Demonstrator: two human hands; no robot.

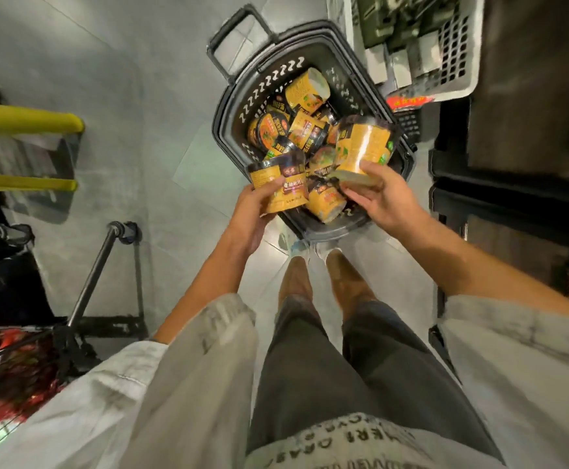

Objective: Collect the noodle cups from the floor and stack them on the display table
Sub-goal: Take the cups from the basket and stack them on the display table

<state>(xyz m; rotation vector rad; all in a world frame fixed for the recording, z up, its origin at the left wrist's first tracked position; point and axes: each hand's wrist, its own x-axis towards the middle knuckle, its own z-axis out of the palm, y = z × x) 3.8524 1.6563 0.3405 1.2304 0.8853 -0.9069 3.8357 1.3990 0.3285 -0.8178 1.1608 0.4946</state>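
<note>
A black shopping basket [232, 110] stands on the grey floor in front of my feet, filled with several yellow-and-black noodle cups [305, 130]. My left hand [254, 214] grips one yellow noodle cup [281, 186] by its lower part, held upright over the basket's near edge. My right hand [381, 198] holds a second noodle cup [364, 147] by its base, its lid pointing away from me, above the basket's right side. The display table is not in view.
A white perforated crate [459, 62] with dark goods sits at the top right beside dark shelving [520, 130]. Yellow rails [26, 121] and a black metal frame [100, 265] stand on the left. A wire rack with red packets [9, 367] is at the lower left.
</note>
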